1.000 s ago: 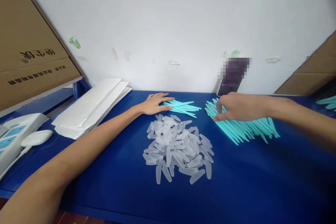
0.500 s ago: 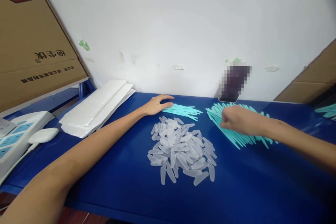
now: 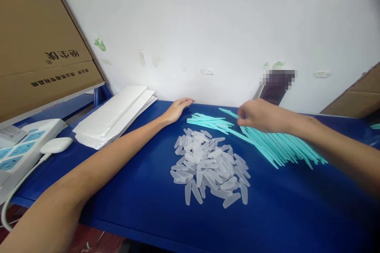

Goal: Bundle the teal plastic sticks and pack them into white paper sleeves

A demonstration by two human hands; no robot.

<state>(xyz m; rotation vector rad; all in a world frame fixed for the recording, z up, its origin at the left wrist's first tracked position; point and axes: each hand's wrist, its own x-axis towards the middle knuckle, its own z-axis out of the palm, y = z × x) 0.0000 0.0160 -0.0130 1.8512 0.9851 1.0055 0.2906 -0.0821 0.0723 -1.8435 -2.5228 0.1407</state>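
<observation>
- One turquoise stick point(image 3: 227, 112), maybe more, now pokes left from right hand point(image 3: 258, 116); grip looks pinched on it, fingertips partly hidden.
- Right hand has shifted to the left end of large turquoise pile point(image 3: 285, 148).
- Left hand point(image 3: 177, 110) has come off small turquoise pile point(image 3: 209, 122); fingers loose, nothing seen held.
- Small pile now uncovered, probably easier to reach.
- Translucent pieces point(image 3: 208, 164) heaped nearer on blue bench point(image 3: 133, 205), untouched.
</observation>
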